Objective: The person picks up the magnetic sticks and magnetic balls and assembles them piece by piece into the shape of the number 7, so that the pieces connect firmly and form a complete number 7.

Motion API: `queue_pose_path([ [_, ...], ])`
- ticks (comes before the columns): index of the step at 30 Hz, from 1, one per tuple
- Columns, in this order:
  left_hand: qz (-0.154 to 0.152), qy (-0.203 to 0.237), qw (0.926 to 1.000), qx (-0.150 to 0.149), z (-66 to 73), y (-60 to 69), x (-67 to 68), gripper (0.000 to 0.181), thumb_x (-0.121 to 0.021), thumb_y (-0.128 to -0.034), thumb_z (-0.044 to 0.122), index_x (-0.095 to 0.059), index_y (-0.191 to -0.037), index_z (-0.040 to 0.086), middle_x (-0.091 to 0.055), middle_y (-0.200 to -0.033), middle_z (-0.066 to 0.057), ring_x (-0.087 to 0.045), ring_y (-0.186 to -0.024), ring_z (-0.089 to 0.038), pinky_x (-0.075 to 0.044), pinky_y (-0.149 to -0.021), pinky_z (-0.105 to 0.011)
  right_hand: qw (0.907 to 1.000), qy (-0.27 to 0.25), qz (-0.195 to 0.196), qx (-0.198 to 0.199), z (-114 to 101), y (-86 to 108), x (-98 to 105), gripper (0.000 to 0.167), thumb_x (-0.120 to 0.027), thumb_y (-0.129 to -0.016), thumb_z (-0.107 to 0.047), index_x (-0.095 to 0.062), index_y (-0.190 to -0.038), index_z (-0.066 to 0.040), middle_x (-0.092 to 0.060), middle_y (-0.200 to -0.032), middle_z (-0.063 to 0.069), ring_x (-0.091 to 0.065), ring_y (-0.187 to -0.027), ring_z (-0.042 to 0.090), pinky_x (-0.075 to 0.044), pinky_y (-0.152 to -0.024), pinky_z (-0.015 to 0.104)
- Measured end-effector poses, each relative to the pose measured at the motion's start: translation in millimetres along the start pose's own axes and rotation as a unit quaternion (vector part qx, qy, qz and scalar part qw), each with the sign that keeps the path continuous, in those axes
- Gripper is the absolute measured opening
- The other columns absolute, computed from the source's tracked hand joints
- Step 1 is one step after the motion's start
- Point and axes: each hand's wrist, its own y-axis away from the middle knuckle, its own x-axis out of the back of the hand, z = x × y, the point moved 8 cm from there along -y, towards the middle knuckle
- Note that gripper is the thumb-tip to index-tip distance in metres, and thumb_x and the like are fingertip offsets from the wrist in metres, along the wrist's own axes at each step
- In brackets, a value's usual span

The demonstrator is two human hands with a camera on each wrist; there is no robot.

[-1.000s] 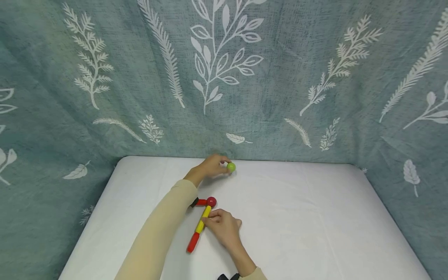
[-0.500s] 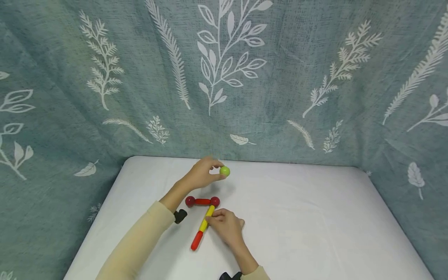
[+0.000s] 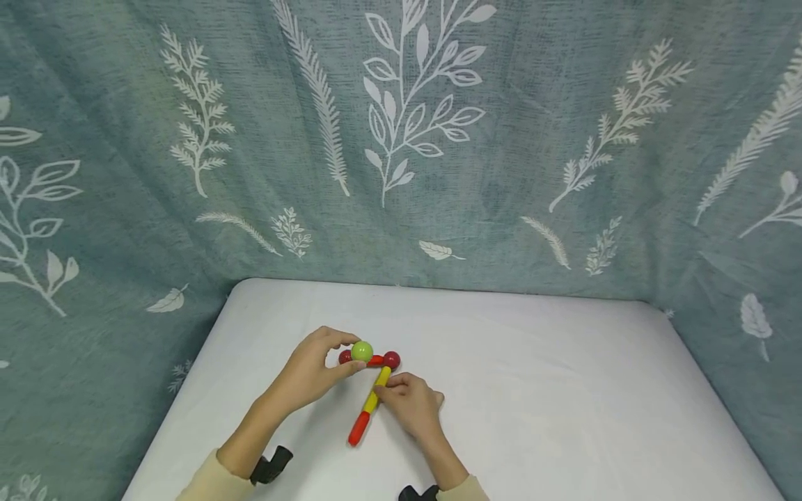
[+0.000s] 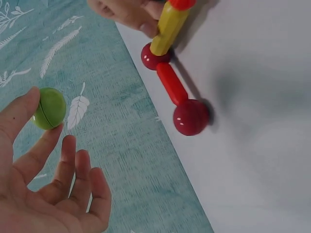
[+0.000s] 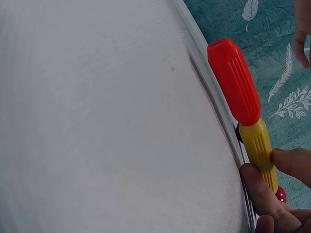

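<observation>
My left hand [image 3: 316,369] pinches a green ball [image 3: 362,351] between thumb and forefinger, the other fingers spread in the left wrist view. In the head view the ball overlaps a short red stick [image 3: 376,361] that joins two dark red balls, a left one [image 4: 191,117] and a right one [image 3: 391,360]. From the right ball a yellow stick [image 3: 371,400] runs toward the front, with a red stick [image 3: 359,428] in line at its other end. My right hand [image 3: 413,407] pinches the yellow stick between thumb and fingers, as the right wrist view also shows.
A white table [image 3: 539,390] lies under the pieces, with its far edge against a teal leaf-print cloth [image 3: 501,139]. Black wrist gear shows on the left wrist [image 3: 271,465] and right wrist [image 3: 418,493].
My left hand has brought the green ball from near the table's far edge toward me and left, over the red stick. My right hand keeps its grip on the yellow stick. The view has shifted slightly.
</observation>
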Motion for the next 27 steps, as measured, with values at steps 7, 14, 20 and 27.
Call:
queue_pose_path([
  [7, 0.01, 0.007, 0.9987, 0.05, -15.8, 33.9, -3.5, 0.038, -0.085, -0.0811, 0.037, -0.073, -0.115, 0.026, -0.062, -0.113, 0.009, -0.058, -0.111, -0.019, -0.049, -0.092, -0.049, 0.9999, 0.011, 0.005, -0.003, 3, -0.8, 0, 0.023, -0.08, -0.085, -0.032, -0.072, -0.089, -0.012, -0.067, -0.065, -0.017, -0.063, -0.076, 0.007, -0.022, -0.083, 0.051],
  [14, -0.007, 0.025, 0.995, 0.096, -31.5, 61.2, -18.3, 0.034, -0.084, -0.0802, 0.041, -0.073, -0.11, 0.031, -0.062, -0.113, 0.01, -0.059, -0.108, -0.021, -0.049, -0.09, -0.05, 0.9999, 0.008, 0.003, -0.005, 2, -0.4, 0, 0.021, -0.079, -0.085, -0.03, -0.072, -0.089, -0.01, -0.067, -0.065, -0.015, -0.062, -0.074, 0.007, -0.021, -0.085, 0.053],
  [20, -0.031, 0.036, 0.9927, 0.111, -43.3, 74.3, -29.5, 0.031, -0.083, -0.0796, 0.045, -0.072, -0.106, 0.033, -0.062, -0.113, 0.007, -0.059, -0.107, -0.024, -0.048, -0.09, -0.05, 0.9999, 0.008, 0.005, -0.012, 4, -0.8, 0, 0.022, -0.079, -0.085, -0.031, -0.072, -0.089, -0.011, -0.067, -0.065, -0.014, -0.061, -0.072, 0.007, -0.02, -0.085, 0.051],
  [27, -0.076, 0.06, 0.991, 0.092, -53.6, 87.6, -45.6, 0.033, -0.085, -0.0778, 0.044, -0.072, -0.104, 0.029, -0.062, -0.108, 0.005, -0.058, -0.105, -0.023, -0.048, -0.089, -0.052, 0.9999, 0.009, 0.005, -0.012, 4, -0.7, 0, 0.022, -0.079, -0.085, -0.031, -0.072, -0.089, -0.011, -0.067, -0.065, -0.014, -0.061, -0.071, 0.007, -0.02, -0.084, 0.051],
])
